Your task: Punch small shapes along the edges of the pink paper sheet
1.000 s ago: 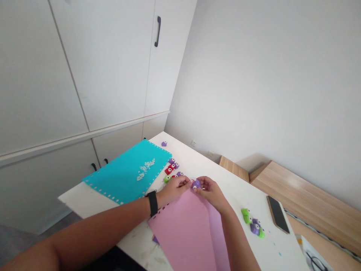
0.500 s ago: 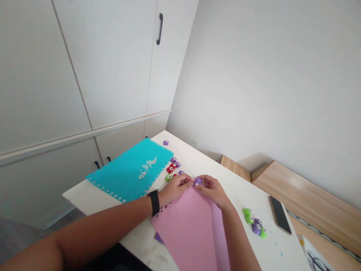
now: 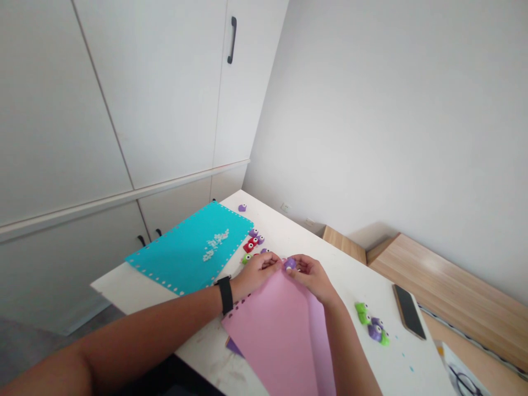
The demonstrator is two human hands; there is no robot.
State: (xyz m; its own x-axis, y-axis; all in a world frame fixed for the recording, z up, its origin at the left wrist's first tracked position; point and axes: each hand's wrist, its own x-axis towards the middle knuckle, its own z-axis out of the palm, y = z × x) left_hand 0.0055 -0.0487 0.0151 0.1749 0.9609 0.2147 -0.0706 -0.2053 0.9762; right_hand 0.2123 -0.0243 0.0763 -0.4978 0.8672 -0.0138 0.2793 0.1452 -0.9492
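Observation:
A pink sheet of paper (image 3: pixel 276 330) lies at a slant before me, with small punched shapes along its left edge. My left hand (image 3: pixel 262 268) pinches the sheet's far edge, thumb against fingers. A purple craft punch (image 3: pixel 290 264) with a white eye sits at that far edge, gripped by my right hand (image 3: pixel 310 276). Part of the punch and the paper in it is hidden by my fingers. Just beyond my left hand are red punches (image 3: pixel 251 245), purple ones (image 3: pixel 259 239) and a green punch (image 3: pixel 246 258).
A turquoise sheet (image 3: pixel 185 253) with punched edges and white paper bits (image 3: pixel 215 245) lies left on the white table (image 3: pixel 350 357). Green and purple punches (image 3: pixel 375 331) and a phone (image 3: pixel 409 312) are at right. One purple punch (image 3: pixel 242 208) stands near the far corner.
Almost nothing differs. Both hands stay at the pink sheet's far edge, and the right fingers have shifted very slightly around the purple punch.

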